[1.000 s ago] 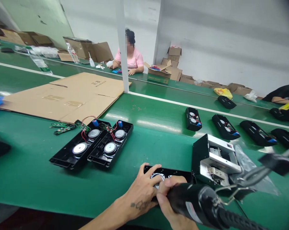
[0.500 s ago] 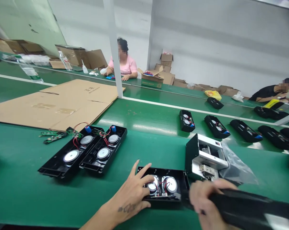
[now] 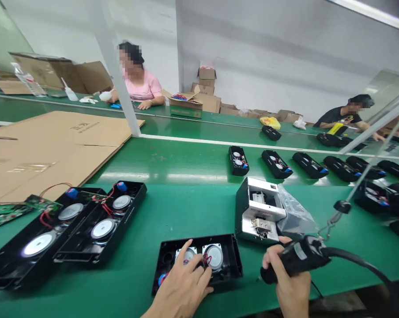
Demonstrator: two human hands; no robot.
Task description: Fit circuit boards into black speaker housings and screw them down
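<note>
Now the left hand has moved onto the black speaker case, fingers curled down over the left speaker instead of spread at the side, though I can't tell if it's gripping. The right hand is closed around the black electric screwdriver, pulled back just right of the case, cable trailing away. The case lies flat on the green desk between the hands, near a metal fixture.
</note>
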